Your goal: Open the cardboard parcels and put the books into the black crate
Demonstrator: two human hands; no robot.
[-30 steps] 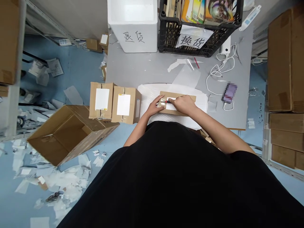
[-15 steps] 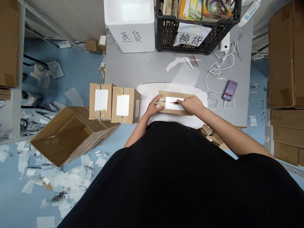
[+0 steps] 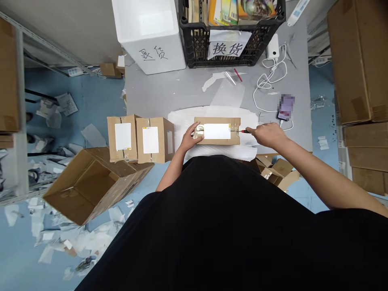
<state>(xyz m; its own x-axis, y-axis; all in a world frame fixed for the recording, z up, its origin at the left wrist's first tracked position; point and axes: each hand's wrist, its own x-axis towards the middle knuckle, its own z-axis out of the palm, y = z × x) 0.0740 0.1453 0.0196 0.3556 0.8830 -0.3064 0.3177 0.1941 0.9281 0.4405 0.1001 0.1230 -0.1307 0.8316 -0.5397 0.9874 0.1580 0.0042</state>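
A cardboard box [image 3: 216, 141] with a white label [image 3: 217, 131] and clear tape at its ends lies on white sheeting [image 3: 182, 117] in front of me. My left hand [image 3: 189, 138] rests on the box's left end, thumb and fingers spread across it. My right hand [image 3: 268, 134] is closed on a thin red and black tool [image 3: 246, 130], whose exact kind is too small to tell. The tool points left, its tip at the box's right end, by the centre seam. Two more labelled boxes [image 3: 123, 153] [image 3: 150, 157] stand to the left.
Behind stand a white foam bin [image 3: 151, 52] and a black crate [image 3: 221, 62] of books. A phone [image 3: 285, 107] with a white cable [image 3: 257, 91] lies at the right. A large open carton [image 3: 91, 182] sits at the lower left, near scattered paper.
My right hand has drawn the tool rightward, from over the label to the box's right end, uncovering the label. My left hand still holds the left end. The camera view has shifted.
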